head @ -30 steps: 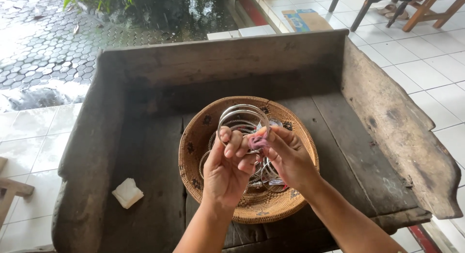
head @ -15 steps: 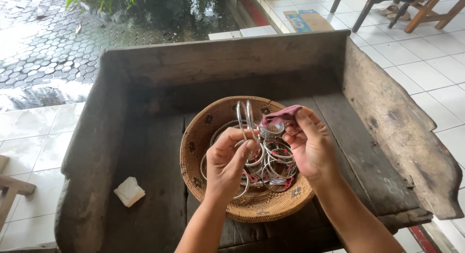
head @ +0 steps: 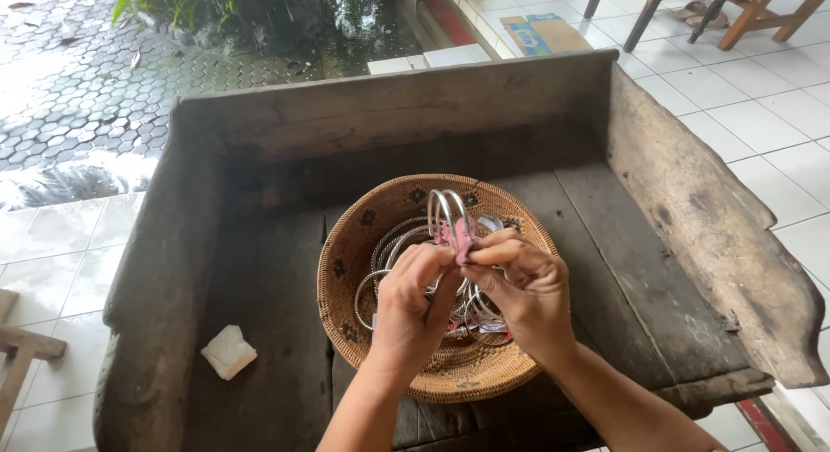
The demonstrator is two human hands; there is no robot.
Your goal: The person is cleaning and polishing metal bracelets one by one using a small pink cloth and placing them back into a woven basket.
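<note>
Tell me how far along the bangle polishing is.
Done: nothing shows as set apart and finished. In hand: the left hand holds a few silver bangles upright while the right hand presses a pink cloth on them. Left: a heap of bangles lies in the woven basket on the wooden tray.

Raised wooden walls (head: 692,201) hem the counter (head: 268,305) on three sides; a woven basket (head: 346,279) fills its middle, bare boards flanking it, white folded paper (head: 229,351) lying left.

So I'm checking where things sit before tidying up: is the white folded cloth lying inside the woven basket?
No, the white folded cloth lies on the wooden tray left of the woven basket, apart from it.
</note>
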